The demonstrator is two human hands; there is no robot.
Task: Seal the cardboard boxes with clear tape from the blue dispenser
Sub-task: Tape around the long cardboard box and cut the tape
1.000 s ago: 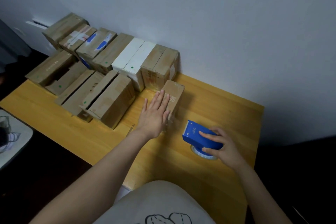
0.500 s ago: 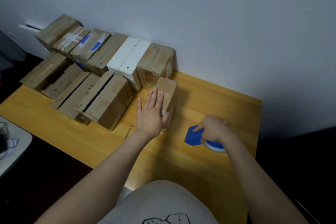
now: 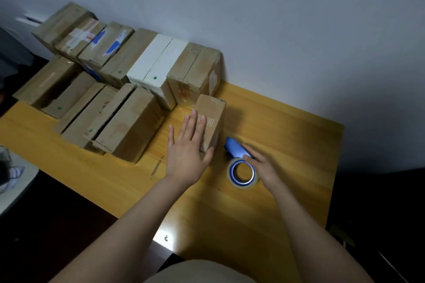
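The dispenser (image 3: pixel 234 148) is lying just right of the box (image 3: pixel 212 117), against the right hand (image 3: pixel 262 166).
The left hand (image 3: pixel 186 147) is pressing flat on the box, whose length is running away from it; right hand resting straight-fingered, nearer.

One cardboard box (image 3: pixel 210 122) steadied, blue dispenser (image 3: pixel 234 148) touched
The flat left hand (image 3: pixel 187 151) is laid on the box; the dispenser just beside it is touched by the right hand (image 3: pixel 262 166).
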